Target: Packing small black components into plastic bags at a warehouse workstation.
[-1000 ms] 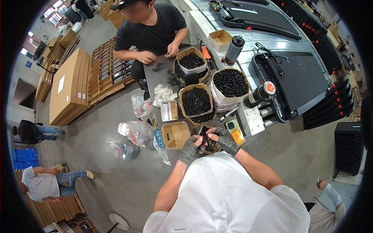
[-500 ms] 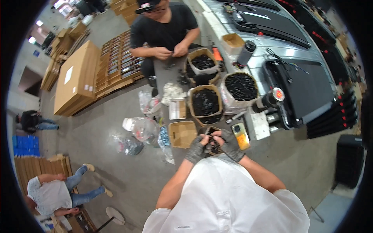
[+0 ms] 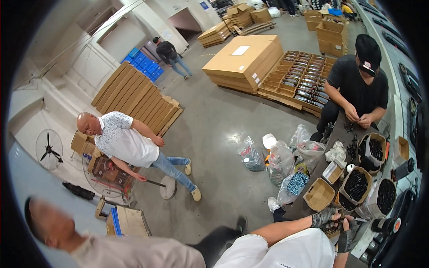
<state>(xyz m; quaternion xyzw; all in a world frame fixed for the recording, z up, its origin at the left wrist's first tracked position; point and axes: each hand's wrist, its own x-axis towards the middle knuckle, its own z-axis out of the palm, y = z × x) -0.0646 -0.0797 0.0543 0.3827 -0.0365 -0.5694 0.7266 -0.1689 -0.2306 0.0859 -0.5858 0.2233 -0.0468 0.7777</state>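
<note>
At the lower right, my left hand (image 3: 330, 217) and my right hand (image 3: 344, 228) come together at the table edge, both in grey fingerless gloves. Their fingers are bent and pinched close to each other; whatever lies between them is too small to make out. Just below is a container of small dark parts (image 3: 331, 232), partly covered by the hands. Beyond my left hand stands an open cardboard box (image 3: 319, 194). Cartons of black parts (image 3: 356, 185) and a bag-lined carton of black pieces (image 3: 383, 196) stand beyond my right hand.
Across the table a person in black (image 3: 361, 85) handles something small. Plastic bags (image 3: 281, 161) and a bag of blue parts (image 3: 296, 182) lie by the table. A person in a white shirt (image 3: 129, 140) stands left; another person (image 3: 111, 245) is close at lower left. A dark cylinder (image 3: 386, 225) stands right.
My view has swung left, so the table and my hands now show at the right. The hands stay together over the small container. A person close by has come into view at lower left.
</note>
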